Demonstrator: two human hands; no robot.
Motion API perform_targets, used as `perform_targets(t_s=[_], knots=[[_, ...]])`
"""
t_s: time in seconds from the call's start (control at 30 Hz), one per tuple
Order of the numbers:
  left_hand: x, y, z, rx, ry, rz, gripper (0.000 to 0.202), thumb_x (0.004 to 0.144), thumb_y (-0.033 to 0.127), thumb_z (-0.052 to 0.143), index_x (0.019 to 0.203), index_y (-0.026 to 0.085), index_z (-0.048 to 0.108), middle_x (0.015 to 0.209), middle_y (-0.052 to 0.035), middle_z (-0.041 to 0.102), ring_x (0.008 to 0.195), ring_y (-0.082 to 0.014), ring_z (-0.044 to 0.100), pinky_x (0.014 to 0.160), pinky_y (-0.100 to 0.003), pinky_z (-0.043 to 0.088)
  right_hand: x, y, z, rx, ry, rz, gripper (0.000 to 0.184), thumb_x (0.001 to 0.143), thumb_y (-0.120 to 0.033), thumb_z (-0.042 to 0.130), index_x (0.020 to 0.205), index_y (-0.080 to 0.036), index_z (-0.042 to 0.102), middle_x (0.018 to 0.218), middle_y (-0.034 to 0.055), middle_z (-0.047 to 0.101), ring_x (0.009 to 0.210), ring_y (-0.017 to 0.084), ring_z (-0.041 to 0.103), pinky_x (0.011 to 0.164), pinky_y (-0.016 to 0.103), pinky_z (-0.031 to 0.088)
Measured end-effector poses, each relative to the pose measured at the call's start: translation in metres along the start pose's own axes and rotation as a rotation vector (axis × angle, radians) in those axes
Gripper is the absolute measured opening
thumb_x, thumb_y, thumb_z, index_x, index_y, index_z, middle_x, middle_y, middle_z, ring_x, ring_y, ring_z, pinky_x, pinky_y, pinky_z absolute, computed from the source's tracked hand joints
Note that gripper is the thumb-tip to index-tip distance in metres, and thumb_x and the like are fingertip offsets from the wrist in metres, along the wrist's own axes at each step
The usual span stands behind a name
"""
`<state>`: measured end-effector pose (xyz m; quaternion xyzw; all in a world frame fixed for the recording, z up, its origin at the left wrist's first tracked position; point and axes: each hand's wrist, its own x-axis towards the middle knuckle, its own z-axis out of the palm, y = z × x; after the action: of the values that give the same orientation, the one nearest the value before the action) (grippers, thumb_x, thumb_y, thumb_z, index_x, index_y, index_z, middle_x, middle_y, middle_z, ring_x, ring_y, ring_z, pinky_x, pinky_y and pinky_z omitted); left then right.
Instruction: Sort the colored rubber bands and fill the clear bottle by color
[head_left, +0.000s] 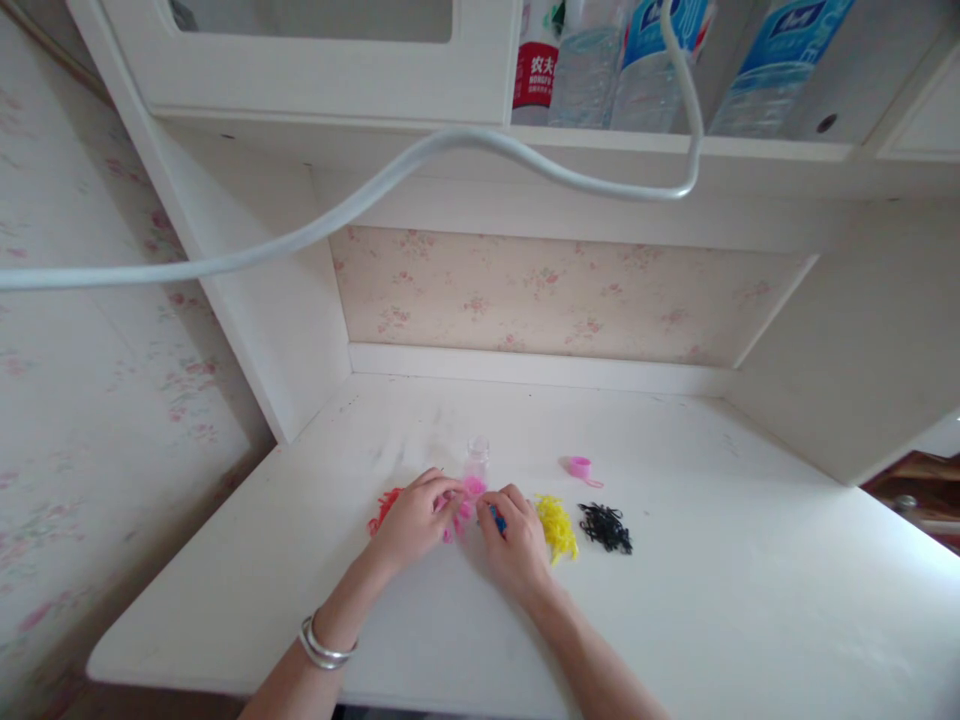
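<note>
Small stretchy-looking bands lie on the white desk in piles sorted by colour. My left hand (416, 518) is over the pink bands (459, 520), thumb and fingertips pinched together; what they hold is too small to make out. Behind it, the red bands (384, 508) are partly covered. My right hand (519, 538) has curled fingers beside the pink bands, and blue bands (497, 519) show through under it. Whether its fingertips hold a band is hidden. A small clear bottle (478, 456) stands just beyond both hands, with pink at its base.
Right of my right hand lie yellow bands (556, 530) and black bands (606, 527). A pink cap (580, 467) with a loop rests farther back. A white cable (465, 140) crosses overhead, below a shelf with plastic bottles (589, 75). Side panels and a papered back wall enclose the desk (712, 600).
</note>
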<state>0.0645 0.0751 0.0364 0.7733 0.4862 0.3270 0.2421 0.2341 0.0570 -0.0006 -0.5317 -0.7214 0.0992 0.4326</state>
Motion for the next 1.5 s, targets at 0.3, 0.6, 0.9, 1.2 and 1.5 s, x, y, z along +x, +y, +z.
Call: perform_targets(t_s=[0.3,0.6,0.9,1.2,1.5], knots=[[-0.009,-0.003,-0.003,0.065,-0.104,-0.03,0.035,0.079,0.007,0.044,0.098,0.024,0.068,0.095,-0.0021,0.062,0.09,-0.0141,0.059,0.084,-0.025,0.045,0.0,0.002,-0.003,0.065,0.027,0.062,0.028,0.092,-0.037,0.042,0.085,-0.022,0.065,0.082,0.0028,0.058,0.075,0.014,0.054,0.071,0.025,0.04],[-0.008,0.003,-0.002,-0.024,-0.095,0.011,0.036,0.079,0.032,0.06,0.114,0.023,0.061,0.107,-0.0043,0.062,0.094,-0.0158,0.057,0.081,-0.026,0.046,-0.001,0.003,-0.001,0.108,0.016,0.031,0.029,0.092,-0.037,0.042,0.085,-0.022,0.065,0.08,0.0031,0.058,0.074,0.014,0.054,0.068,0.025,0.04],[-0.007,-0.003,0.005,-0.056,-0.095,0.026,0.025,0.086,0.038,0.05,0.089,0.02,0.068,0.086,-0.0027,0.065,0.078,-0.0143,0.058,0.072,-0.025,0.044,-0.001,0.002,0.001,0.137,0.007,-0.004,0.026,0.091,-0.036,0.046,0.086,-0.02,0.066,0.079,0.0038,0.058,0.072,0.014,0.054,0.067,0.025,0.04],[-0.007,-0.005,0.006,-0.095,-0.1,-0.039,0.028,0.086,0.04,0.049,0.09,0.019,0.068,0.078,-0.0015,0.069,0.069,-0.0143,0.061,0.066,-0.023,0.044,0.0,0.0,-0.001,0.134,0.044,0.004,0.027,0.091,-0.038,0.045,0.084,-0.022,0.065,0.078,0.0036,0.059,0.072,0.013,0.055,0.065,0.024,0.042],[-0.006,-0.008,0.006,-0.089,-0.059,-0.087,0.027,0.084,0.039,0.051,0.088,0.021,0.07,0.08,-0.0009,0.071,0.071,-0.0146,0.063,0.066,-0.022,0.043,0.0,-0.002,-0.005,0.157,0.069,0.04,0.026,0.091,-0.037,0.044,0.085,-0.02,0.064,0.077,0.0029,0.057,0.068,0.013,0.053,0.063,0.023,0.041]])
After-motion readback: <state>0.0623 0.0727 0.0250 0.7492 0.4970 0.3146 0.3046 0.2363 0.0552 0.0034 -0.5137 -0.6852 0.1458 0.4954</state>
